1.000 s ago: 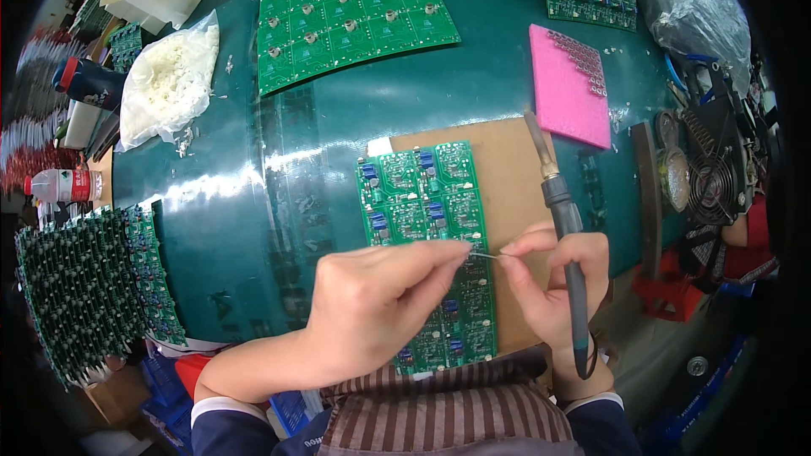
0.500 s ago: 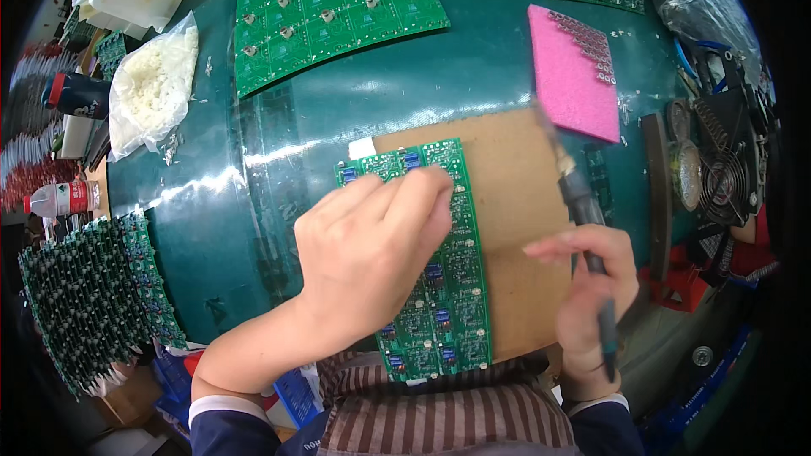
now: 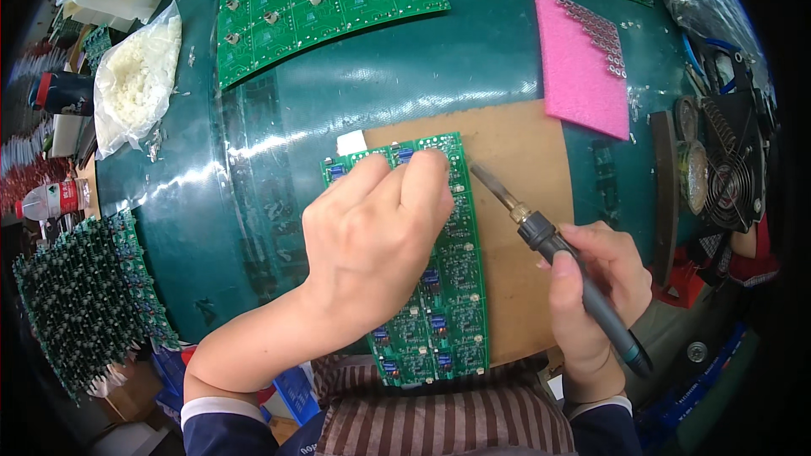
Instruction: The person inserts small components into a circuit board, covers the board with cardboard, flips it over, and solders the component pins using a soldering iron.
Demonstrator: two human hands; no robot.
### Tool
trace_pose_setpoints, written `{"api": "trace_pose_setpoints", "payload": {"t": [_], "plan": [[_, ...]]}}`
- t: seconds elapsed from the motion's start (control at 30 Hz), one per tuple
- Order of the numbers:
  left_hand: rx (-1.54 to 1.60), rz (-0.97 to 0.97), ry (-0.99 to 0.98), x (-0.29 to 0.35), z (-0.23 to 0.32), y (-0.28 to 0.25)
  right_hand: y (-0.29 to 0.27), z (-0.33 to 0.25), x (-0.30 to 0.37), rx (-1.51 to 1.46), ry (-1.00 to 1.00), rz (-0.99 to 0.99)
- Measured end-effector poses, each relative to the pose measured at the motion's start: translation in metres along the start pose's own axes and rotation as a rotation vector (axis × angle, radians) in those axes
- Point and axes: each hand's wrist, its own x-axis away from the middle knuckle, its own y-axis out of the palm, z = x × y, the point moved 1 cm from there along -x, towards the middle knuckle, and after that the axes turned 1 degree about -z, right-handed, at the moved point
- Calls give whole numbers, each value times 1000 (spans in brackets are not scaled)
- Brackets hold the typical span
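A green circuit board panel (image 3: 463,287) with rows of blue and white parts lies on a brown board (image 3: 524,287) in front of me. Over its upper half, my left hand (image 3: 372,236) is closed, fingertips turned down and hidden, so what they pinch cannot be made out. My right hand (image 3: 600,287) grips a soldering iron (image 3: 583,279) by its dark handle. Its metal tip slants up and left, ending just right of the panel's upper right edge, near the left hand's knuckles. A white piece (image 3: 351,143) sits at the panel's upper left corner.
A large green board (image 3: 329,13) with metal parts lies at the back. Pink foam (image 3: 583,84) holding small metal pieces is back right. A bag of white connectors (image 3: 139,89) lies left, above stacked boards (image 3: 84,304). At right are a tip-cleaning tin (image 3: 693,177) and a fan (image 3: 728,190).
The soldering iron has swung from nearly upright to slanting left, its tip now close to the panel. My right fingers have closed round its handle. My left hand stays over the panel.
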Motion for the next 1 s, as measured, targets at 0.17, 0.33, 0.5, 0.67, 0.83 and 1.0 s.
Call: {"api": "trace_pose_setpoints", "payload": {"t": [0.17, 0.33, 0.5, 0.67, 0.83, 1.0], "plan": [[15, 8, 9, 0, 0, 1, 5, -3, -5, 4, -8, -21], [21, -3, 29, -1, -1, 0, 6, -2, -9, 29, -126, -33], [117, -21, 0, -1, -2, 1, 5, -4, -6, 36, -93, -40], [126, 4, 9, 0, -2, 4, 6, -5, -9, 43, -94, -48], [87, 1, -4, 1, 2, 3, 7, -7, -13, 41, -165, -57], [-3, -47, 58, 1, 3, -1, 3, -6, -10, 32, -151, -42]]}}
